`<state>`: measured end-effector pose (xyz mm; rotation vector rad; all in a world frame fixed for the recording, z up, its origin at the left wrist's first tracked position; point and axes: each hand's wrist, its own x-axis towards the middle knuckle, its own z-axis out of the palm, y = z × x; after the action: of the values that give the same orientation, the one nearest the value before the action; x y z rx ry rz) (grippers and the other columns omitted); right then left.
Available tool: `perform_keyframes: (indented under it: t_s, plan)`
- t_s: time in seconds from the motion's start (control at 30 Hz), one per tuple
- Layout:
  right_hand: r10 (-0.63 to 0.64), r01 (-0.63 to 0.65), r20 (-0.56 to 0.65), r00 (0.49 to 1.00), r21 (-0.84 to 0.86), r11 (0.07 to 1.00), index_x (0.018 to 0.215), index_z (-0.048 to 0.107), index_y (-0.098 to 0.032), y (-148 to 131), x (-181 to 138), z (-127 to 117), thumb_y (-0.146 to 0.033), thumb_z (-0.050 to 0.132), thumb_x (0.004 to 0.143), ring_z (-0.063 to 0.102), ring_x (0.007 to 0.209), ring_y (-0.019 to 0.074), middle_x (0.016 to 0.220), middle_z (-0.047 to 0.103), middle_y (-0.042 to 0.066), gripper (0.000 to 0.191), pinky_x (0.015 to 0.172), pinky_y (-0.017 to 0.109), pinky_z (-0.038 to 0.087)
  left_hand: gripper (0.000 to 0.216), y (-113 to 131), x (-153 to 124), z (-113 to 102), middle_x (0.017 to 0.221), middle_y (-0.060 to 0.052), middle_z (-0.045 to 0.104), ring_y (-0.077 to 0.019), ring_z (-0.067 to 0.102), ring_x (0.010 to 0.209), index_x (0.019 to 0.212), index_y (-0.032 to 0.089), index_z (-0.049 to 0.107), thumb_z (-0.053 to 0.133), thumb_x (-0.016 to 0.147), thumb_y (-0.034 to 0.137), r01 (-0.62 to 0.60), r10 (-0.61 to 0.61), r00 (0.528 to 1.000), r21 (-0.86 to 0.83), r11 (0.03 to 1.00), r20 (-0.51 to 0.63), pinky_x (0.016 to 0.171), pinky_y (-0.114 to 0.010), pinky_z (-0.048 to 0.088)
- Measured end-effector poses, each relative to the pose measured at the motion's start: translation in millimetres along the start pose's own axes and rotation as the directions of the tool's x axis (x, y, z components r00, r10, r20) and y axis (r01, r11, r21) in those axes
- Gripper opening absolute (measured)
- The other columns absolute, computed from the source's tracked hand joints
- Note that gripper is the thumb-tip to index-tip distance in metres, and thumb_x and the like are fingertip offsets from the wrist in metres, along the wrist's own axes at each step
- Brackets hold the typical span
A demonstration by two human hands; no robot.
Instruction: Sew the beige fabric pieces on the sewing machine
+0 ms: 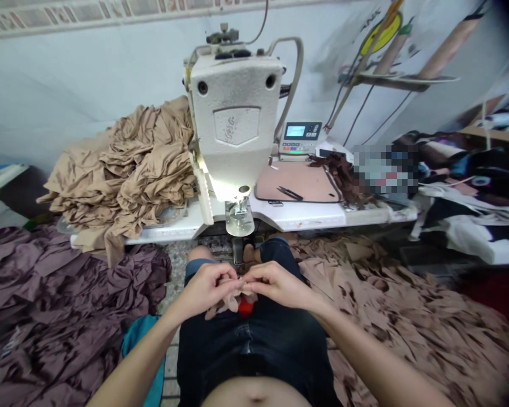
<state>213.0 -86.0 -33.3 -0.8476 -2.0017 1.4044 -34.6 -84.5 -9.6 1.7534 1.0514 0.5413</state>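
Note:
Over my lap, my left hand [214,288] and my right hand [274,282] meet with pinched fingers. Between them is a small bunched piece of beige fabric [224,302], its loose folds hanging below the fingertips. A bright red patch [246,307] shows under the fabric; I cannot tell what it is. Directly ahead stands a white sewing machine [233,107], its lit needle area and presser foot [238,208] apart from my hands.
A tan fabric heap [131,164] covers the table's left. Thread snips [290,193] lie on a pink mat [309,175] beside a control panel [300,137]. Purple fabric [68,299] and beige pieces [390,299] pile up on either side of me. Thread cones [449,48] stand at upper right.

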Motion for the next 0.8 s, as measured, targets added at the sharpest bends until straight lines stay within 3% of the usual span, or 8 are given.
perform_keyframes:
  t_s: [0.13, 0.27, 0.37, 0.47, 0.63, 0.8]
  plan:
    - [0.119, -0.116, -0.018, 0.993, 0.129, 0.985, 0.085, 0.081, -0.017, -1, 2, -8, -0.057, 0.073, 0.097, 0.056, 0.063, 0.0147, 0.071, 0.067, 0.0, 0.042, 0.059, 0.025, 0.044, 0.022, 3, -1, -13, 0.066, 0.003, 0.061, -0.012, 0.049, 0.058, 0.099, 0.018, 0.078, 0.072, 0.097, 0.039, -0.049, 0.06, 0.995, 0.137, 0.989, -0.077, 0.055, -0.022, 0.033]
    - [0.112, -0.101, -0.101, 0.989, 0.105, 0.989, 0.078, 0.076, -0.018, -16, 2, -20, -0.059, 0.072, 0.097, 0.051, 0.062, 0.0137, 0.071, 0.061, 0.0, 0.045, 0.056, 0.025, 0.039, 0.028, -3, -2, -19, 0.087, -0.004, 0.078, -0.016, 0.063, 0.067, 0.12, 0.022, 0.082, 0.066, 0.102, 0.037, -0.113, 0.126, 0.986, 0.123, 0.986, -0.105, 0.06, -0.024, 0.043]
    - [0.063, -0.057, -0.238, 0.969, 0.033, 0.998, 0.077, 0.075, -0.019, -28, 4, -22, -0.054, 0.072, 0.099, 0.059, 0.073, 0.0175, 0.079, 0.067, 0.003, 0.041, 0.065, 0.028, 0.046, 0.027, -6, 1, -19, 0.098, -0.009, 0.082, -0.0219, 0.073, 0.085, 0.114, 0.024, 0.085, 0.062, 0.105, 0.033, -0.206, 0.223, 0.964, 0.125, 0.97, -0.142, 0.077, -0.028, 0.052]
    - [0.059, -0.046, -0.36, 0.931, 0.044, 0.998, 0.075, 0.073, -0.019, -38, 7, -21, -0.053, 0.071, 0.099, 0.058, 0.069, 0.0175, 0.074, 0.065, 0.003, 0.041, 0.063, 0.029, 0.045, 0.026, -5, 8, -18, 0.094, -0.009, 0.082, -0.0223, 0.074, 0.085, 0.106, 0.023, 0.086, 0.061, 0.104, 0.029, -0.243, 0.267, 0.937, 0.127, 0.962, -0.227, 0.078, -0.029, 0.053]
    - [0.052, -0.015, -0.538, 0.841, 0.074, 0.997, 0.074, 0.073, -0.019, -45, 18, -21, -0.056, 0.074, 0.094, 0.054, 0.063, 0.0159, 0.07, 0.063, 0.002, 0.042, 0.056, 0.028, 0.041, 0.024, 9, 26, -20, 0.091, -0.008, 0.082, -0.0229, 0.073, 0.083, 0.095, 0.02, 0.085, 0.067, 0.099, 0.035, -0.197, 0.174, 0.92, -0.032, 0.98, -0.352, 0.076, -0.029, 0.055]
    - [0.216, -0.013, -0.618, 0.756, 0.315, 0.949, 0.075, 0.075, -0.017, -30, 35, -25, -0.056, 0.085, 0.081, 0.054, 0.057, 0.0151, 0.064, 0.066, 0.001, 0.041, 0.052, 0.027, 0.04, 0.032, 23, 42, -25, 0.076, -0.005, 0.074, -0.0177, 0.063, 0.068, 0.083, 0.016, 0.081, 0.074, 0.092, 0.046, -0.115, 0.037, 0.91, -0.166, 0.979, -0.412, 0.062, -0.025, 0.048]
